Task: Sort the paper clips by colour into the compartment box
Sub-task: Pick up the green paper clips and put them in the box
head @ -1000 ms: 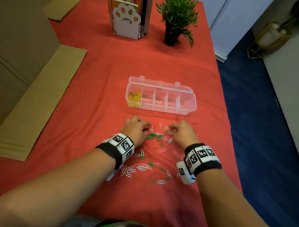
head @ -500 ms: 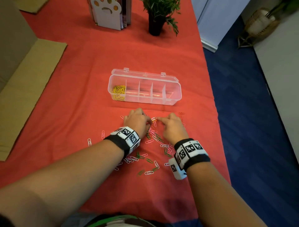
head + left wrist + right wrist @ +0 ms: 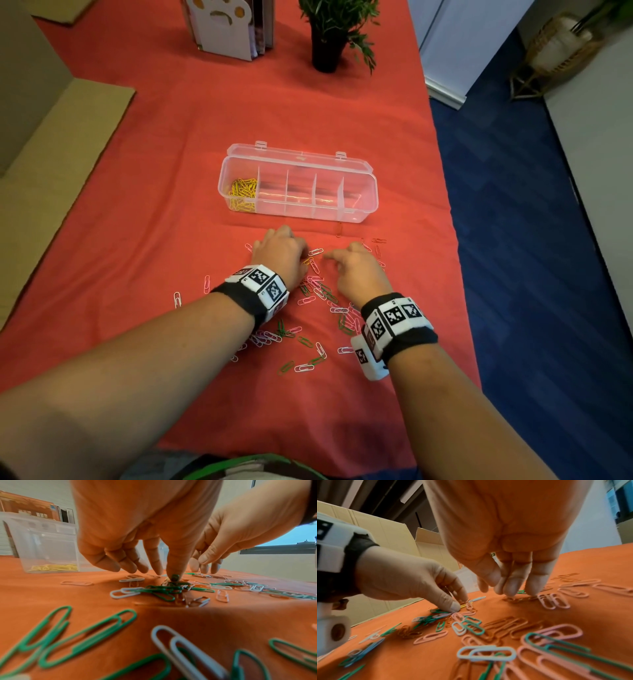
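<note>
Green clips [image 3: 163, 590] lay tangled just before the compartment box [image 3: 298, 185]; the left hand [image 3: 281, 255] pinched 1, the right hand [image 3: 359, 270] hovered, fingers loosely apart. Best lift slowly, shaking off strays.

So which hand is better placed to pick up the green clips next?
Left hand: it pinches a green clip from the green cluster beneath it. The right hand hovers over reddish clips, holding nothing.

Green [image 3: 159, 591], white [image 3: 304, 368] and pink clips [image 3: 306, 300] litter a red cloth [image 3: 171, 171]; yellow clips [image 3: 242, 193] fill a clear box [image 3: 359, 209].
</note>
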### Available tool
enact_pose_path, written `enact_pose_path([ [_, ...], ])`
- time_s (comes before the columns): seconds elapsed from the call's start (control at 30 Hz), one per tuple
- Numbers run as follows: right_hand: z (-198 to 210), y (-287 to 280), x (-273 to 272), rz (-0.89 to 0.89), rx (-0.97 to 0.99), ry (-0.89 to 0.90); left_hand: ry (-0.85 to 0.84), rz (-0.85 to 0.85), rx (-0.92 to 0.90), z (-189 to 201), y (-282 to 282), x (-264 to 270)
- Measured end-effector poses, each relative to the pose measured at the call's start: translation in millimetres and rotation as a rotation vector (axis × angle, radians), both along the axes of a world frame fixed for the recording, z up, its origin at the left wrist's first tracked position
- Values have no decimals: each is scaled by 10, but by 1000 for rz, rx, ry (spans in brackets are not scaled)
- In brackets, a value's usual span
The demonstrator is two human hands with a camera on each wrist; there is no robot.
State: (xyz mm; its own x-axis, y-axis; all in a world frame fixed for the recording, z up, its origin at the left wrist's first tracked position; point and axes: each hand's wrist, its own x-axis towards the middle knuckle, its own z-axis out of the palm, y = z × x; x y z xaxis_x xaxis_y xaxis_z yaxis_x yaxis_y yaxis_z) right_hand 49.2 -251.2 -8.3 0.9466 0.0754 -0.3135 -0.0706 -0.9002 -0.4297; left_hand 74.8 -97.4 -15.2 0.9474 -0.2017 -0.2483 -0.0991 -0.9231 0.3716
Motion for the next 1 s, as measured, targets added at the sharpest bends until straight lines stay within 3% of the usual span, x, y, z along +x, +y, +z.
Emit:
enact_pose_path([
  [0.17, -32, 97, -67, 128, -74, 42, 1, -23, 4, 6, -12, -20],
  [0.5, 43, -57, -219, 13, -69, 80, -134, -126, 103, -37, -61, 11],
  [0.73, 20, 99, -187, -10, -14, -7, 52, -111, 80, 78, 40, -47],
  [1.0, -19, 482, -14, 207, -133, -85, 104, 53, -17, 103, 404, -259],
])
